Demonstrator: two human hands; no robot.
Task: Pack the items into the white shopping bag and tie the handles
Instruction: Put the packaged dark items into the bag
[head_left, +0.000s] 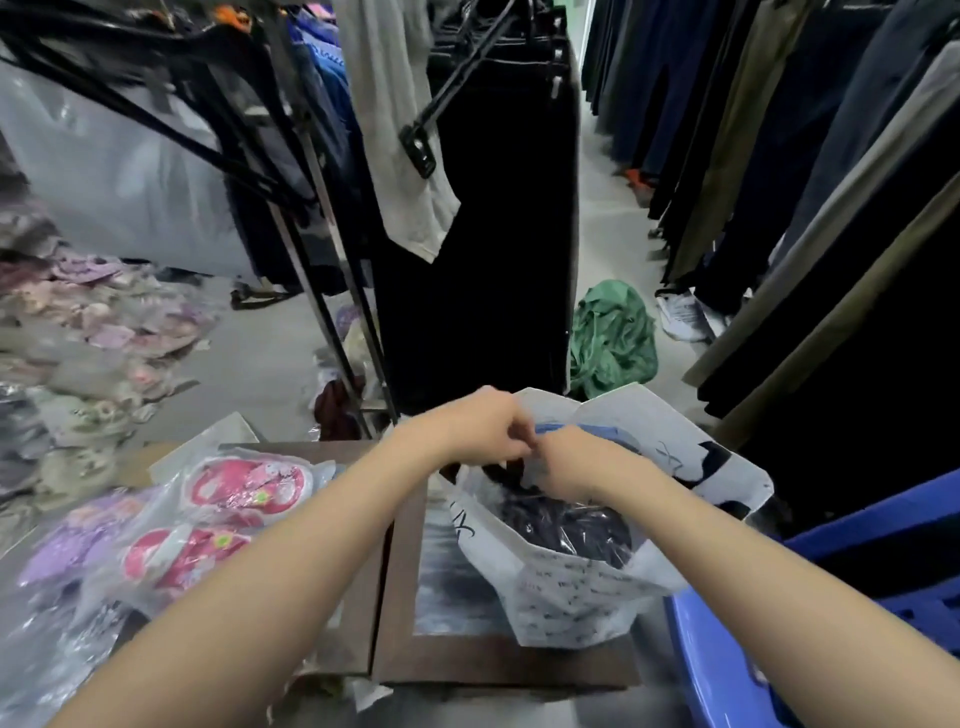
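The white shopping bag with small dark print stands on a brown cardboard box in front of me. Dark clothing wrapped in clear plastic shows through its open top. My left hand and my right hand meet above the bag's mouth, fingers closed, pinching the bag's handles together. The handles themselves are mostly hidden by the fingers. The far flap of the bag stands up behind my right hand.
Plastic-wrapped pink and purple kids' items lie on the box to the left. A blue plastic crate sits at right. Racks of dark hanging clothes stand ahead and at right; a green garment lies on the floor.
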